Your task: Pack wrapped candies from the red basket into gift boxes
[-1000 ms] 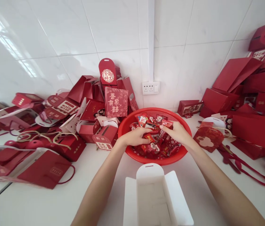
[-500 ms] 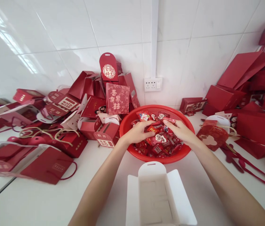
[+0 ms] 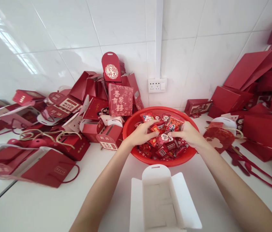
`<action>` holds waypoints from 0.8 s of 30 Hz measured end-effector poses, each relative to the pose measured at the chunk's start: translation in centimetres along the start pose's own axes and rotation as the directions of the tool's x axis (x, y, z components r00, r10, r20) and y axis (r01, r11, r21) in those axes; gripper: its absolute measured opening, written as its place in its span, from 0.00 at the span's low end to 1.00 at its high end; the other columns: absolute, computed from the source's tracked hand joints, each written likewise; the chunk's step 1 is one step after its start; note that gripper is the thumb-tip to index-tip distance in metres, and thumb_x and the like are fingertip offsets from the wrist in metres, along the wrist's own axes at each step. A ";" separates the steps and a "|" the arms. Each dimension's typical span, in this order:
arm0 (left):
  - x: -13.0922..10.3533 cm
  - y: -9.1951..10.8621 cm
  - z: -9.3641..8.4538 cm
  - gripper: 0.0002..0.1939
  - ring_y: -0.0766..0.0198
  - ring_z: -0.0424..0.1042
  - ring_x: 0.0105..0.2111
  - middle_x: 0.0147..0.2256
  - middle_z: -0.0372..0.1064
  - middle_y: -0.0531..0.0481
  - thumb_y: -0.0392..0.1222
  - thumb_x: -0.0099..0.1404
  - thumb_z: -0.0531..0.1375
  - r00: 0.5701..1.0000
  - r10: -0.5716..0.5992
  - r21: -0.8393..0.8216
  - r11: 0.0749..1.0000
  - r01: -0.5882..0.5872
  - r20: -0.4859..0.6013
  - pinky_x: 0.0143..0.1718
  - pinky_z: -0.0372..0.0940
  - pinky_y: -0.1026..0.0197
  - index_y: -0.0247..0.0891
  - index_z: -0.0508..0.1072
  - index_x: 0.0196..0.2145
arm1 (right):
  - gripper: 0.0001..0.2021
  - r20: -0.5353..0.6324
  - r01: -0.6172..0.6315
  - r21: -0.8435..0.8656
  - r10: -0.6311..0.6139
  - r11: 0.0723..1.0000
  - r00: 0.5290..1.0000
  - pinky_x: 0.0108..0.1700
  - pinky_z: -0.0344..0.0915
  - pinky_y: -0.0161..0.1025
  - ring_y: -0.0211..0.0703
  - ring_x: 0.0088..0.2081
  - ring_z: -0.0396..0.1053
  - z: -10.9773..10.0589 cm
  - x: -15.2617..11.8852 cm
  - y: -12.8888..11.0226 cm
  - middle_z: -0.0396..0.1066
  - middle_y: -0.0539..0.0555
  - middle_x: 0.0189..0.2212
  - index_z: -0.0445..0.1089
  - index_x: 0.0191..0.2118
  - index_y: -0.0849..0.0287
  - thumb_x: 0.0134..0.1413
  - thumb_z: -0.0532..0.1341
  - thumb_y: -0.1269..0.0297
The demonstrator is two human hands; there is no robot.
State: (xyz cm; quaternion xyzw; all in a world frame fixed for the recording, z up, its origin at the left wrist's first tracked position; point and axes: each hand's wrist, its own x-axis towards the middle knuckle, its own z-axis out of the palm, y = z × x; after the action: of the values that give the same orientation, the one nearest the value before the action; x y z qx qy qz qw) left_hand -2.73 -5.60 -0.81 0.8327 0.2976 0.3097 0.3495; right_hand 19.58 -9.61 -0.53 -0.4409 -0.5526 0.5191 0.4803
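Observation:
A round red plastic basket (image 3: pixel 136 154) holds many red-wrapped sweets (image 3: pixel 162 151). Inside its left half, my left hand (image 3: pixel 143 132) is closed around red packets, its thumb lying on an orange-red one. On the right side of the basket my right hand (image 3: pixel 189 134) grips a red packet with black and white lettering (image 3: pixel 173 125), the thumb pointing inward over the sweets. The fingertips of both hands are partly hidden among the wrappers. Nearer to me, between my forearms, stands an open white box (image 3: pixel 160 203) with its flaps spread; nothing lies in it.
Red gift boxes (image 3: pixel 120 100) and bags (image 3: pixel 51 167) with handles are piled at the left. More red boxes (image 3: pixel 232 100) and a dark red ribbon (image 3: pixel 266 175) lie at the right. A socket (image 3: pixel 157 85) sits on the tiled wall behind the basket.
My right hand has turned and spread over the sweets, and a lettered red packet now stands up by its fingers. My left hand has shifted slightly within the basket.

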 end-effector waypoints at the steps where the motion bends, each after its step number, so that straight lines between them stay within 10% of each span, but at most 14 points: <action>1: 0.0 0.0 0.0 0.28 0.52 0.74 0.52 0.58 0.71 0.37 0.44 0.66 0.60 1.000 -0.020 -0.026 0.999 0.021 0.010 0.49 0.71 0.55 0.32 0.67 0.61 | 0.25 -0.002 0.000 0.004 0.000 1.000 1.000 0.52 0.73 0.53 0.55 0.41 0.79 0.0 0.0 -0.1 0.81 0.55 0.35 0.77 0.39 0.62 0.28 0.78 0.65; 24: -0.3 1.4 -0.4 0.15 0.58 0.75 0.40 0.40 0.78 0.46 0.50 0.68 0.62 0.986 0.036 0.041 0.998 -0.043 0.164 0.46 0.67 0.59 0.33 0.79 0.40 | 0.29 -0.046 0.108 0.014 -0.107 0.994 0.993 0.52 0.73 0.52 0.57 0.45 0.78 0.4 -0.3 -0.4 0.82 0.55 0.41 0.75 0.43 0.58 0.30 0.79 0.59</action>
State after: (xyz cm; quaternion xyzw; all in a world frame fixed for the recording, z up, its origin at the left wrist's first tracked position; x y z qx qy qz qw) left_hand -2.83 -6.44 0.37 0.8684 0.2583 0.2407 0.3481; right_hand 19.19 -10.04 -0.18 -0.4183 -0.5603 0.4867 0.5236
